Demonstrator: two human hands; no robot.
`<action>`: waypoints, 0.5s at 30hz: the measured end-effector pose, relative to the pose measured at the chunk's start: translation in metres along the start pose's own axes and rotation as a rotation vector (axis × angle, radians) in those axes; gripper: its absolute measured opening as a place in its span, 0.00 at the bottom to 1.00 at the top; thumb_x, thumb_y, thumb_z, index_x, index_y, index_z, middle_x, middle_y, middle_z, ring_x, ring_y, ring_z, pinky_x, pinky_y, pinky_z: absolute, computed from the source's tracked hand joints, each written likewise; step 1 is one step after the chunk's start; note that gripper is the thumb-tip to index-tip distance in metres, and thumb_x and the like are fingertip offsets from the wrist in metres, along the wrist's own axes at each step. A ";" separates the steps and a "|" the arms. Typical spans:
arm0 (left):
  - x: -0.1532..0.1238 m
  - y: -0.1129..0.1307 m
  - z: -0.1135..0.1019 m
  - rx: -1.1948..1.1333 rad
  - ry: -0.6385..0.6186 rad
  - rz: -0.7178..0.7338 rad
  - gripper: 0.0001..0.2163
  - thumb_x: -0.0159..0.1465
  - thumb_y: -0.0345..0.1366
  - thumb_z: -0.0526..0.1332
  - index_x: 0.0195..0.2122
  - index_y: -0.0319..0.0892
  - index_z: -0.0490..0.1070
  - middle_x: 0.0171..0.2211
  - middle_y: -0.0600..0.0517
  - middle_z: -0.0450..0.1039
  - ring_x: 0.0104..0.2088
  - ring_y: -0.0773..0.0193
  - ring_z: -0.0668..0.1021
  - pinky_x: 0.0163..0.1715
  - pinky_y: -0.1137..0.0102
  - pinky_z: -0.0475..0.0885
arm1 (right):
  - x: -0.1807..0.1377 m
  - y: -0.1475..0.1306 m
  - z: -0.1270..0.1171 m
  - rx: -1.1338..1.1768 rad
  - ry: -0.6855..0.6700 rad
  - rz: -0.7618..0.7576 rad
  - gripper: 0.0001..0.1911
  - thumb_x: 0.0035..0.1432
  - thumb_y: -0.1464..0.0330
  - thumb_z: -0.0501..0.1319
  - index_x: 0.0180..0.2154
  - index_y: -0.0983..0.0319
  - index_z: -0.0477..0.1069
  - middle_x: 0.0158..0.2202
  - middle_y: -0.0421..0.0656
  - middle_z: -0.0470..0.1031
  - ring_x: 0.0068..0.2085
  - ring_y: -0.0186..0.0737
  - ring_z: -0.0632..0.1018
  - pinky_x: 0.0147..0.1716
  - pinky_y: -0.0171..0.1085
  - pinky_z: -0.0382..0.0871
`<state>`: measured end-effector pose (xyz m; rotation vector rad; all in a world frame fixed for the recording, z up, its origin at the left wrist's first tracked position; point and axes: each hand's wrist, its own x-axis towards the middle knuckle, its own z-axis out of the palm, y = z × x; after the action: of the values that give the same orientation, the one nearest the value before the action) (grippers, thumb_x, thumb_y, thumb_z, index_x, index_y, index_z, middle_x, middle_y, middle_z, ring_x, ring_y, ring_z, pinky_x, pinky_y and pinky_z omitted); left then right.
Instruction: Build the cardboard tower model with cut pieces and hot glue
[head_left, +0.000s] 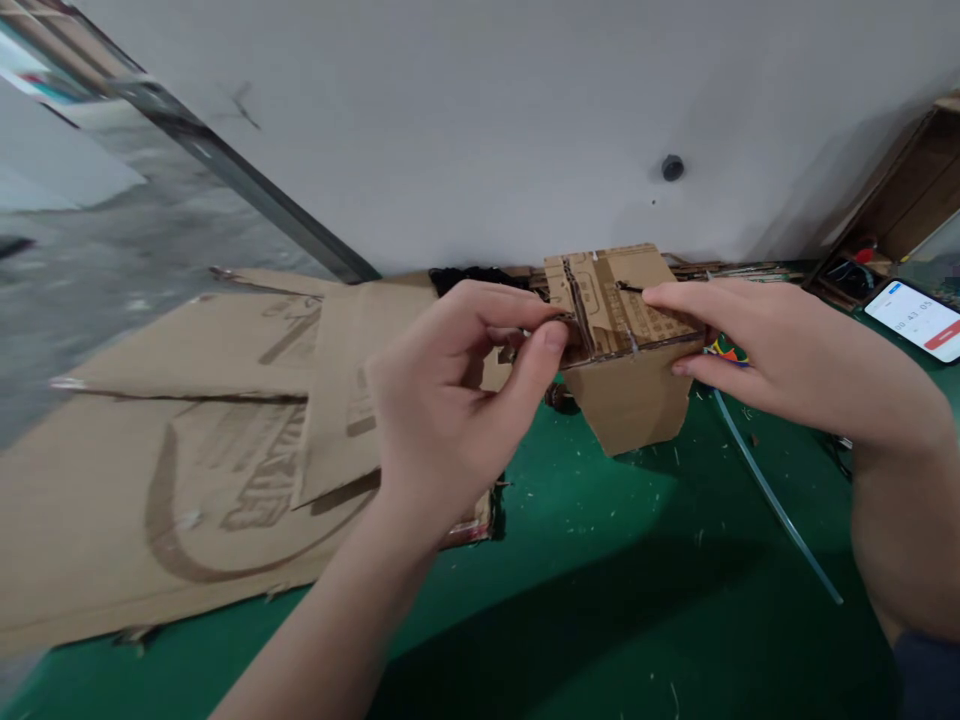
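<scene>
Left hand [442,410] is forming a narrow pinch with thumb and index finger at the left edge of the cardboard box [649,315]; whether the tips are gripping that edge or a separate scrap, cannot tell. Right hand [787,335] is holding the box from its right side, partly open around it, index finger lying over the top and thumb pressing lower, near the front edge. Box is sitting between the hands: directly right of the left fingertips, left of the right palm, so neither hand is clearly nearer. Slit [577,300] is running front to back along the top's left side, roughly crosswise to the line joining the hands. Dark stick [628,288] is lying on the box top, one end beside the right index fingertip. Front flap [634,405] is hanging below the box's near edge. Cardboard sheets [217,540] are lying left of the box; clear tube [776,500] is stretching away to its right, toward the wearer.
</scene>
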<state>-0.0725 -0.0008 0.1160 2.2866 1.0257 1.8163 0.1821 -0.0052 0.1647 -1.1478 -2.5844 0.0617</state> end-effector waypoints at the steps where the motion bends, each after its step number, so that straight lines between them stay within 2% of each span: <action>1: -0.001 0.001 0.001 -0.002 0.004 -0.012 0.04 0.61 0.26 0.65 0.36 0.42 0.76 0.34 0.53 0.78 0.33 0.70 0.80 0.30 0.76 0.75 | 0.000 -0.001 0.000 -0.007 0.003 -0.002 0.24 0.69 0.62 0.56 0.65 0.54 0.66 0.51 0.46 0.80 0.49 0.51 0.81 0.45 0.44 0.74; 10: -0.005 0.005 0.003 -0.150 0.025 -0.129 0.04 0.63 0.27 0.67 0.32 0.41 0.76 0.35 0.51 0.78 0.31 0.71 0.78 0.30 0.73 0.76 | -0.003 -0.009 0.001 -0.087 0.018 0.019 0.23 0.70 0.66 0.55 0.64 0.55 0.65 0.48 0.46 0.81 0.47 0.49 0.81 0.43 0.42 0.72; 15: -0.003 0.008 0.000 -0.142 -0.011 -0.124 0.03 0.62 0.27 0.67 0.33 0.42 0.76 0.34 0.53 0.78 0.32 0.71 0.78 0.30 0.75 0.75 | -0.004 -0.008 0.002 -0.057 0.028 0.040 0.26 0.68 0.65 0.57 0.65 0.56 0.62 0.42 0.44 0.82 0.39 0.46 0.81 0.36 0.39 0.70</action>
<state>-0.0691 -0.0081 0.1166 2.1009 0.9798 1.7660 0.1789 -0.0135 0.1630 -1.2116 -2.5541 -0.0185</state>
